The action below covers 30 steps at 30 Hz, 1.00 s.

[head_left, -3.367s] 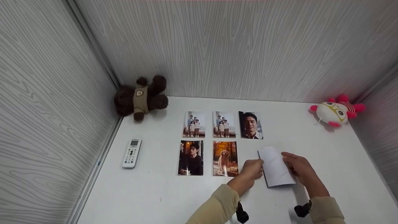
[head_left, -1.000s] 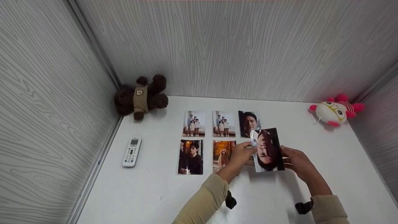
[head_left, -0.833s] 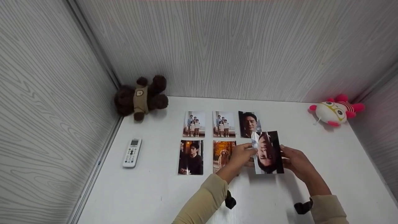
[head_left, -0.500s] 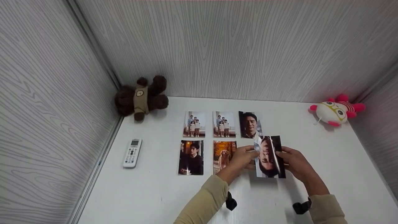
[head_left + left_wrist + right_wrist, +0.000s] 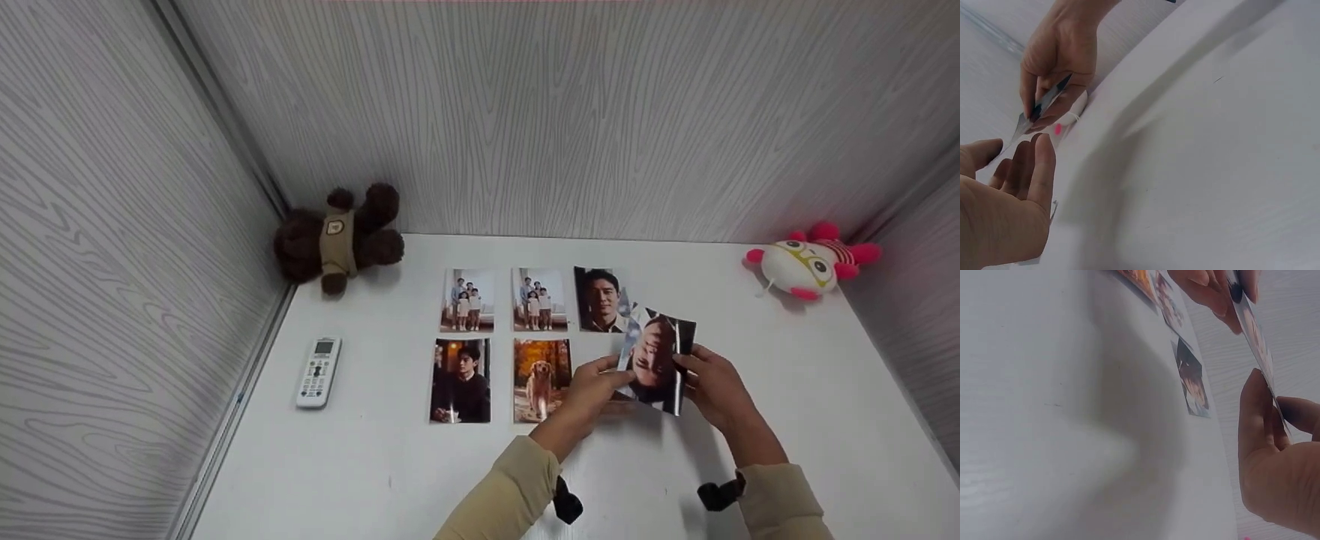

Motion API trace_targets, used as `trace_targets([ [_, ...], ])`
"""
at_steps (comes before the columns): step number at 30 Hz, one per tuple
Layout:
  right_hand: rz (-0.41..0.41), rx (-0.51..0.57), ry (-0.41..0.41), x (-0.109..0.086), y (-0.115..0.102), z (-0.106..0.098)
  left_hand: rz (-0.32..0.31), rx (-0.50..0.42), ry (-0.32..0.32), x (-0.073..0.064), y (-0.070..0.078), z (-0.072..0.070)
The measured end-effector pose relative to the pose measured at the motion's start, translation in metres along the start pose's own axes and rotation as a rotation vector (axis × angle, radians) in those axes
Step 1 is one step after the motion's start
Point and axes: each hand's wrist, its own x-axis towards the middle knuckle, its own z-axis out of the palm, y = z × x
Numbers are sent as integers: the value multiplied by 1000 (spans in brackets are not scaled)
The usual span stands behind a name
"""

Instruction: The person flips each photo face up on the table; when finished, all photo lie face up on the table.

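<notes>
A glossy portrait photo (image 5: 651,352) is held above the table between both hands, its picture upside down from this side. It is tilted and slightly bent. My left hand (image 5: 589,394) pinches its left edge, thumb on the picture side. On the opposite edge, my right hand (image 5: 720,386) grips with the thumb in front and fingers behind. Seen edge-on in the right wrist view, the held photo (image 5: 1258,343) is thin; whether it is one print or more I cannot tell. Just beyond it lies another portrait photo (image 5: 601,300), and a dog photo (image 5: 541,379) lies left of my left hand.
On the white table (image 5: 337,465) also lie two family photos (image 5: 466,300) and a photo of a person in dark clothes (image 5: 460,381). A white remote (image 5: 319,373) and a brown teddy bear (image 5: 337,240) are at left, a pink-and-white plush toy (image 5: 806,266) at far right.
The photo first showed its white back, lower down; now its picture side faces up. Over the last half second both hands have tilted it and turned it slightly clockwise.
</notes>
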Motion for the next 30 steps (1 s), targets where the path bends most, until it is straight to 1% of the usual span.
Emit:
trace_targets([
  [4,-11,87,27,1,2,4,24,8,-21,-1,-3,3],
  [7,-19,142,26,0,4,5,35,3,-14,-1,-7,6],
  [10,-19,166,9,-2,5,5,52,-15,35,-1,-9,8],
  [14,-26,160,-19,-4,2,3,97,-21,98,-1,-5,1],
  [17,-25,154,-23,-6,-1,-3,141,24,141,1,0,-5],
  [20,-9,108,-19,-8,-2,-10,187,117,181,2,3,-11],
  [23,11,11,-30,-8,-3,-13,211,189,199,3,6,-15],
  [27,21,-120,-67,-7,-2,-12,187,194,167,4,8,-17],
  [30,22,-175,-86,-7,-1,-10,126,159,128,4,9,-17],
])
